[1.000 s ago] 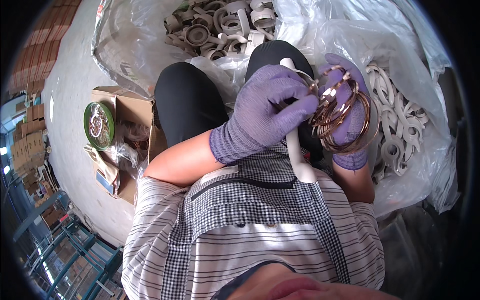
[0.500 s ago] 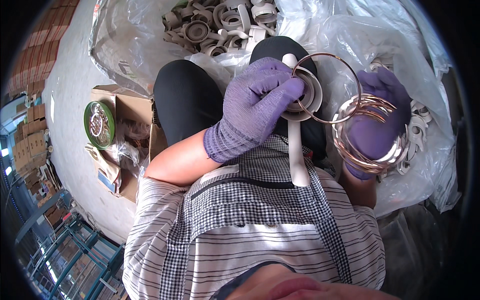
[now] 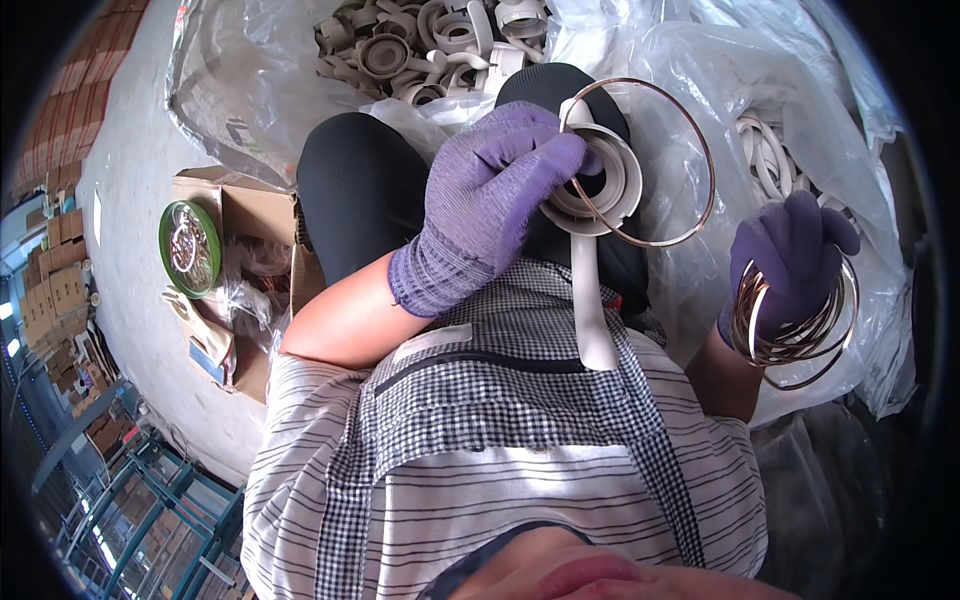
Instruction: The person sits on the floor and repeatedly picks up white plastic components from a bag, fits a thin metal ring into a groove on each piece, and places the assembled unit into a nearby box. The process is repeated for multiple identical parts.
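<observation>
Purple-gloved left hand (image 3: 505,185): raised over the lap, with the thumb and fingers closed on the edge of a single copper-coloured ring (image 3: 713,180).
Single ring: held up in front of a beige handled part (image 3: 592,300), its right side carried out past the part's round end; whether the two are touching cannot be told.
Handled part: laid over the lap, its round end placed above one knee, its long handle pointed down toward the checked apron (image 3: 480,410).
Right hand (image 3: 792,255): also gloved in purple, held out to the right at the bag there, fingers bent and partly spread; whether anything is gripped by them cannot be told.
Bundle of rings (image 3: 775,352): looped around the right hand near the wrist, hung loosely below the fingers.
Right-hand bag (image 3: 690,85): made of clear plastic, with pale looped parts (image 3: 765,155) piled inside, just beyond the right hand.
Front bag (image 3: 225,90): beige round parts (image 3: 385,55) heaped in it, set beyond the knees.
Cardboard box (image 3: 258,212): stood on the floor (image 3: 120,310) at the left, plastic wrapping (image 3: 250,305) crumpled inside.
Green round tray (image 3: 163,250): rested at the box, shiny rings contained in it.
</observation>
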### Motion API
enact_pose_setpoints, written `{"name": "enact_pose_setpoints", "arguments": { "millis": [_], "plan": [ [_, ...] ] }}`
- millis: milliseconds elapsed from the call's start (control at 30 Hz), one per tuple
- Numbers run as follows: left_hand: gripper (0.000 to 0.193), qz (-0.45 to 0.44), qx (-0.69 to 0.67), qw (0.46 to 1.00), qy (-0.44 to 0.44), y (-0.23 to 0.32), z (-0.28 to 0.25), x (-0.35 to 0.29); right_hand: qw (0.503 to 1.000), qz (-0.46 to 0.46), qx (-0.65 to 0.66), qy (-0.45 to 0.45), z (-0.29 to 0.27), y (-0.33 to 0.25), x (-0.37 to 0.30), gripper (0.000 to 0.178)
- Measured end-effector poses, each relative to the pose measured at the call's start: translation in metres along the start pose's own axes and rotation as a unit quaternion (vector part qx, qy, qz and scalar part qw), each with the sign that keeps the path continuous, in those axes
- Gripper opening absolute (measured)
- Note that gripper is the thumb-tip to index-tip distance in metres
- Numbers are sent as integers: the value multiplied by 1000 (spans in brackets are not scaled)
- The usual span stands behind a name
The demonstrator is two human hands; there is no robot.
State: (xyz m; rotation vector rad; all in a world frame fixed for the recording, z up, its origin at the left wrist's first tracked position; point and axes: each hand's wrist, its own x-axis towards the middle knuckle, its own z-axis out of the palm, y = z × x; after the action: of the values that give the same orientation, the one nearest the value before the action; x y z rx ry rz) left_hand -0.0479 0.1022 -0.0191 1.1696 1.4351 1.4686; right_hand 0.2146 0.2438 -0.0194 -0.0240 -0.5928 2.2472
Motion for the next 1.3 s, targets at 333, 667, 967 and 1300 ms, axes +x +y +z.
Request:
{"name": "enact_pose_setpoints", "arguments": {
  "millis": [333, 667, 967, 1300],
  "plan": [
    [24, 105, 103, 989, -15, 3, -4, -3, 992, 9, -45, -116, -1, 1, 8, 33],
    [26, -9, -66, 998, -2, 5, -1, -4, 967, -1, -216, -136, -6, -8, 2, 28],
    [17, 39, -44, 998, -11, 7, -3, -4, 960, -15, -277, -41, -3, 21, 9, 45],
    [23, 233, 214, 926, -205, 33, 0, 30, 692, -104, -697, -158, 34, 31, 25, 23]
  ]
}}
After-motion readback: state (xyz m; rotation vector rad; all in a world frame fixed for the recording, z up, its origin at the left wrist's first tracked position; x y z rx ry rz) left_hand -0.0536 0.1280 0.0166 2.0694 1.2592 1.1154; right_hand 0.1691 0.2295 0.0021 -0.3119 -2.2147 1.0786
